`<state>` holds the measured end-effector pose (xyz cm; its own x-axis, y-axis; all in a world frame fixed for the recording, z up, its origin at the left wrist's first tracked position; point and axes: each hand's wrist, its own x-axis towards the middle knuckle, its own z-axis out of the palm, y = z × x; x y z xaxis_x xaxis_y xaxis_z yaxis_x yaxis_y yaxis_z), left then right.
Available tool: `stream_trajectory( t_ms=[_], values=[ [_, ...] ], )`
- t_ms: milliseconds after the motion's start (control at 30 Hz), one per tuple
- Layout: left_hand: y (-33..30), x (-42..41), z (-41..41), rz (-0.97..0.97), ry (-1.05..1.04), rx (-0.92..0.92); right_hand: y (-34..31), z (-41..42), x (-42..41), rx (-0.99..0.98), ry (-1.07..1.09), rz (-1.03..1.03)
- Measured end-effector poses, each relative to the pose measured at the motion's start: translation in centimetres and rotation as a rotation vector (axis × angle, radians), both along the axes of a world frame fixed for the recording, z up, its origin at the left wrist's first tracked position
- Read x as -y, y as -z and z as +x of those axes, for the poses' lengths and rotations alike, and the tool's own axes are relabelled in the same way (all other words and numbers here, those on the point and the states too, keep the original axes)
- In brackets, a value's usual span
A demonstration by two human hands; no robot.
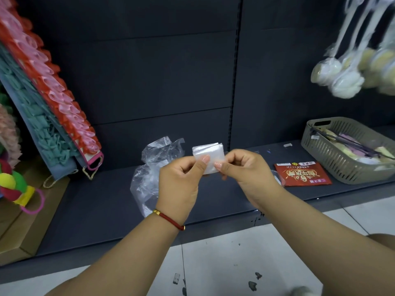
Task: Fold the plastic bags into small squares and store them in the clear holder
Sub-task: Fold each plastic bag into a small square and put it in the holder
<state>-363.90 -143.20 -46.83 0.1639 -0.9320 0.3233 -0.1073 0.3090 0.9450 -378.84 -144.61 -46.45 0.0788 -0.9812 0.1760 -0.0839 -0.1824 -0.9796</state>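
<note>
A small, white-translucent folded square of plastic bag (208, 158) is held above a dark grey shop shelf (102, 201), pinched at its lower corners between thumb and curled fingers of the left hand (181, 178) and the right hand (245, 169). The slick, springy layers, visibly fanned at the top edge, could slip and spring open if either pinch loosens, undoing the fold. The square looks compact, slightly puffed, its sheets stacked unevenly. Behind the hands, a crumpled clear plastic bag (149, 167) lies unfolded on the shelf, likely next in line. No clear holder can be identified, so stowing may require a search. A red printed packet (301, 174) and a grey slotted basket (333, 157) sit to the right.
</note>
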Motion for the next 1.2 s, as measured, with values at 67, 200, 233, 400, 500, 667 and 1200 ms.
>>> stream_trajectory(
  t_ms=[67, 200, 233, 400, 500, 667, 1200],
  values=[
    [0.3, 0.0, -0.7, 0.009, -0.028, 0.03, -0.3, 0.0, -0.4, 0.013, 0.01, 0.059],
    [0.7, -0.7, -2.4, 0.017, 0.026, 0.104, -0.5, -0.1, -1.1, -0.097, 0.094, 0.16],
    [0.8, -1.0, -2.9, 0.016, 0.045, 0.104, -0.3, -0.3, -1.1, -0.141, 0.143, 0.12],
    [0.5, -1.3, -5.7, 0.142, 0.032, -0.073, -0.1, -1.3, -2.0, -0.176, 0.284, -0.046],
    [0.7, -1.2, -7.0, 0.233, 0.09, -0.136, 0.4, -1.5, -2.9, -0.192, 0.265, -0.052],
    [0.1, -0.8, -8.6, 0.134, -0.034, -0.044, -0.5, -2.0, -3.3, -0.188, 0.32, -0.099],
    [-0.5, 5.1, -11.8, -0.024, 0.069, 0.152, -1.0, -7.3, 0.7, -0.173, 0.322, -0.042]
  ],
)
